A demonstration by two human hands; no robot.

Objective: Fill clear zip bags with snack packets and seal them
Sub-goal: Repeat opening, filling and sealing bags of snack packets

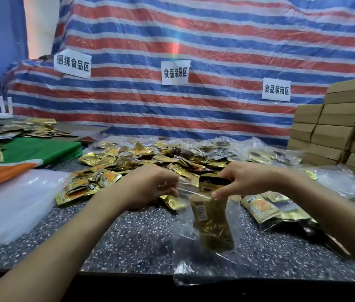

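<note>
**Bag hangs open between both hands, a packet at its mouth**

On the left lies a flat stack of spare bags point(9, 205), and behind it the loose pile point(150, 158) of gold packets spreads across the far side of the table point(128, 240).

My left hand point(150, 186) has its fingers curled and pinches the left lip of the bag point(207, 264). The bag is at centre, near me, held up by its mouth, its bottom draping onto the near table edge. Gold packets point(213, 227) already sit upright inside it.

A dark packet point(214, 183) stands at the mouth. My right hand point(248, 182) grips its top, thumb on the near side and fingers behind. I cannot tell whether the thumb also traps the bag's right lip.

I judge the film thin, limp and slick. It will collapse if either lip is let go, so the hold belongs on the stiffer zip strip, at both ends. The packets look light, crinkly and smooth, and are best pinched by the flat sealed edge.

Right of the bag lie filled bags point(268, 208), and cartons point(335, 131) are stacked far right.
</note>
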